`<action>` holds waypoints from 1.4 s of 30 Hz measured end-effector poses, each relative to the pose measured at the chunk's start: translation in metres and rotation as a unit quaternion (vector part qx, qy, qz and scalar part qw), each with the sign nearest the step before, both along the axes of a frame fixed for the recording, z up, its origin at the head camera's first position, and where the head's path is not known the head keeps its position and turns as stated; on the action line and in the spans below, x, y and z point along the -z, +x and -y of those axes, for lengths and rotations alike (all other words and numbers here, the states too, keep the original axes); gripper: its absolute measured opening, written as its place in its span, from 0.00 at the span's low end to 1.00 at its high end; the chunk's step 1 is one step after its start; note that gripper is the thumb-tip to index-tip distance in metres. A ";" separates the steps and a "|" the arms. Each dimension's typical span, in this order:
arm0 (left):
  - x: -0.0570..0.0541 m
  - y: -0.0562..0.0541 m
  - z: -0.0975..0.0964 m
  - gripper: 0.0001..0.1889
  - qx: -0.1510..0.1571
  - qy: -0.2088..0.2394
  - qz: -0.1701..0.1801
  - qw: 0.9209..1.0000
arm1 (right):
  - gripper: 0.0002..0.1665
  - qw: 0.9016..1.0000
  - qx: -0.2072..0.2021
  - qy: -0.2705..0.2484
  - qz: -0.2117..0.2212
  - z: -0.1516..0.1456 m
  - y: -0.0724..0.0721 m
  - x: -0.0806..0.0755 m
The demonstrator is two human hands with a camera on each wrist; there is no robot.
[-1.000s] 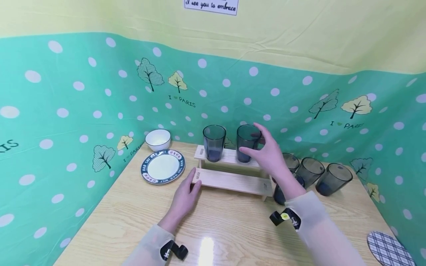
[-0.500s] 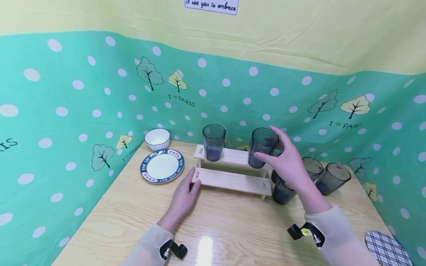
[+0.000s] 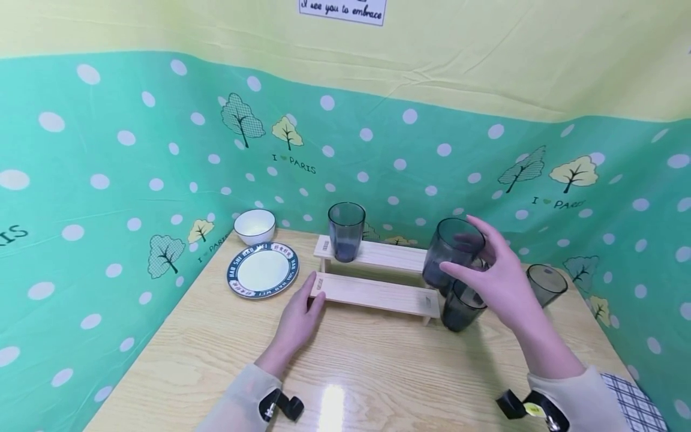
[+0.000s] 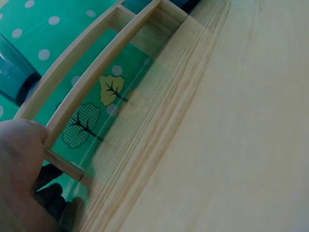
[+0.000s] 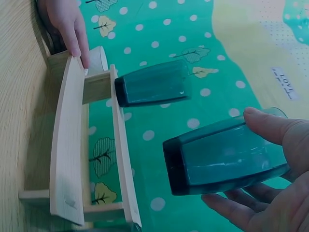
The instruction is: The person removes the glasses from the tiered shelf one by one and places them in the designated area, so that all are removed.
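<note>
My right hand (image 3: pixel 507 288) grips a dark, see-through glass tumbler (image 3: pixel 445 252) around its side, thumb to the front. It is raised above the right end of a two-step wooden shelf (image 3: pixel 378 294), and in the right wrist view its base (image 5: pixel 175 169) stands apart from the boards. With my left hand (image 3: pixel 297 318) I hold the shelf's left end, the thumb (image 4: pixel 21 137) at the board's corner and the fingers partly hidden. A second tumbler (image 3: pixel 346 234) stands upright on the upper step's left part.
Right of the shelf stand more tumblers, one in front (image 3: pixel 460 312) and another farther right (image 3: pixel 546 283), others partly hidden by my right hand. A blue-rimmed plate (image 3: pixel 263 271) and a white bowl (image 3: pixel 255 228) are at left. A checked mat (image 3: pixel 637 405) lies near right.
My right hand has lifted the tumbler off the upper step and carried it right and toward me, over the standing tumblers. The left hand stays at the shelf's end.
</note>
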State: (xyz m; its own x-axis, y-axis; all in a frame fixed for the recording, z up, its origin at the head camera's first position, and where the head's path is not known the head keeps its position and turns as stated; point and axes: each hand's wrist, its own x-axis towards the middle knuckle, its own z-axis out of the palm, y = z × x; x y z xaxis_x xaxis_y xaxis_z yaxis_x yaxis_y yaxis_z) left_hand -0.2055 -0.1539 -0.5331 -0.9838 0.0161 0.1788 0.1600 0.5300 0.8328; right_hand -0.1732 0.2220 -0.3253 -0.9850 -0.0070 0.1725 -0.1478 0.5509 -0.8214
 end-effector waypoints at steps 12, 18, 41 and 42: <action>-0.001 -0.001 0.000 0.35 0.001 0.000 0.008 1.000 | 0.62 0.998 0.047 0.028 -0.008 -0.035 0.025 0.001; 0.000 -0.001 0.000 0.35 0.002 0.001 0.009 1.000 | 0.62 0.997 0.066 0.032 0.010 -0.054 0.033 0.003; 0.000 -0.001 0.001 0.35 0.000 0.001 0.002 1.000 | 0.67 0.989 0.133 0.060 0.025 -0.118 0.050 0.031; 0.000 -0.001 0.001 0.35 0.000 0.001 0.003 1.000 | 0.67 0.988 0.135 0.062 0.030 -0.119 0.050 0.034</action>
